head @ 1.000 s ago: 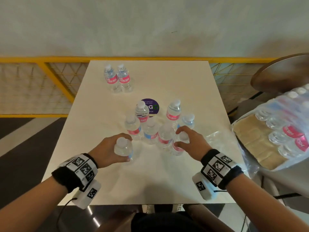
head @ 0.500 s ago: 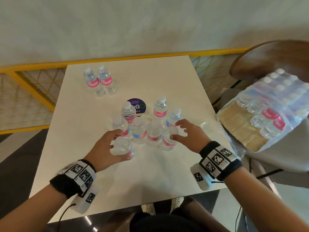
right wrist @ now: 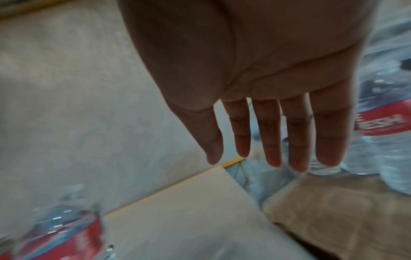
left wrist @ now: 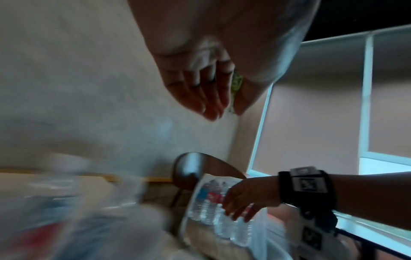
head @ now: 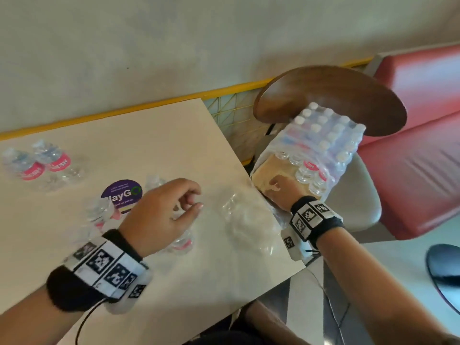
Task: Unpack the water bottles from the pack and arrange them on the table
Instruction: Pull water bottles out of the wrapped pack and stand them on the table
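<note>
The right hand (head: 281, 189) reaches off the pale square desk (head: 174, 135) into the torn clear shrink-wrapped pack of small water bottles (head: 321, 148) lying on a grey chair seat (head: 358, 195); its fingers (right wrist: 269, 133) are straight and spread, holding nothing, just beside the red-labelled bottles on the brown cardboard tray (right wrist: 333, 211). The left hand (head: 164, 210) hovers over the blurred cluster of unpacked clear bottles (head: 99, 212) on the desk, fingers loosely curled and apparently empty. Two more red-labelled bottles (head: 39, 165) stand together near the far left edge, well apart from the cluster.
</note>
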A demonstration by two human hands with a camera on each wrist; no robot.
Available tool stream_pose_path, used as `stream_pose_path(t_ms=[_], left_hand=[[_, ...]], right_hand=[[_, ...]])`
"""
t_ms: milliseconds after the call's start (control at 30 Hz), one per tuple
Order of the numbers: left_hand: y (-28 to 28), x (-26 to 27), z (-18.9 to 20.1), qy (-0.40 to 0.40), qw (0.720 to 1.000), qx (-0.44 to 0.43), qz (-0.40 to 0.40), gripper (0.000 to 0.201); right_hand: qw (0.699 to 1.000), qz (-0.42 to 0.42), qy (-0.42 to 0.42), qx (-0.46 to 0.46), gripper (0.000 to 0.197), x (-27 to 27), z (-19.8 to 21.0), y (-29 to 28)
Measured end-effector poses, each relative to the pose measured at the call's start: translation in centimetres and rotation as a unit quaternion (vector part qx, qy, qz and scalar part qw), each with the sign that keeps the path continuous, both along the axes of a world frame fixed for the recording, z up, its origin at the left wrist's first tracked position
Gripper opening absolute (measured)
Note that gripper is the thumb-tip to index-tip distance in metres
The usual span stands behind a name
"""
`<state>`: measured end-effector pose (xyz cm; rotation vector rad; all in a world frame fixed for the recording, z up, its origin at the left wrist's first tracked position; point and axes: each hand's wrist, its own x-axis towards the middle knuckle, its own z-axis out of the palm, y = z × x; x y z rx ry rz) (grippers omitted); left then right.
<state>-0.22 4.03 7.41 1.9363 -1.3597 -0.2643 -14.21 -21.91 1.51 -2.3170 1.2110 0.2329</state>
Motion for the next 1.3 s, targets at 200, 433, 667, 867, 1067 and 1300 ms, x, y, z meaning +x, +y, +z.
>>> stream_pose_path(t_ms=[200, 433, 667, 867, 1067, 1300], left_hand=[[-16.5, -2.7, -4.1, 0.015, 0.984, 0.138, -0.109, 0.017], [-30.0, -5.2, -7.4, -0.037, 0.965, 0.227, -0.127, 0.041], [-37.4, -6.8, -9.2, 0.026, 0.96, 0.256, -0.112, 0.059], [-39.9, -7.7, -9.6, 0.149, 0.965, 0.206, -0.059, 0.08], [-41.6, -6.5, -12.3, 0.157, 0.96, 0.229, -0.033, 0.067], [-38.3, -5.9, -10.3, 0.234, 0.948, 0.2, -0.077, 0.045]], right_hand=[[0.992, -0.112, -0.009, -0.049, 0.061, -1.8, -0.3, -6.2], [0.979, -0.198, -0.028, -0.026, 0.045, -2.7, -2.0, -8.4], [0.953, -0.28, -0.104, -0.059, 0.062, -3.3, -2.8, -9.3], [0.932, -0.328, -0.119, -0.094, 0.078, -4.3, -3.7, -12.4], [0.918, -0.347, -0.191, -0.002, 0.084, -4.4, -4.3, -13.8], [0.915, -0.368, -0.165, -0.011, 0.076, -4.5, -4.7, -13.7]])
